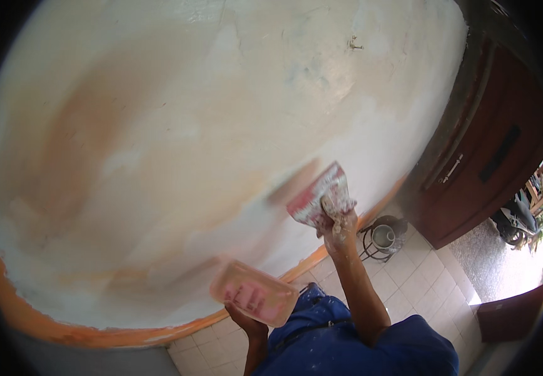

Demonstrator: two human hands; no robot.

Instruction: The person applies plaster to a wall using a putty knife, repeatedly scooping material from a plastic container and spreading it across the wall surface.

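Plastering a wall
Right hand (339, 220) grips a putty-smeared trowel (319, 194) against the wall (190, 125); left hand (246, 319) clasps a pink tray (254, 293) from beneath.

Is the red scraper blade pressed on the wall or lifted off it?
Cannot tell for sure: the scraper in the right hand lies at the wall, but motion blur hides any contact.

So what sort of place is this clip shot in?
Probably a house's entrance or porch, mid-renovation. A wall patchily coated in white filler, a dark wooden door and a tiled floor suggest it; the right hand holds a scraper to the wall.
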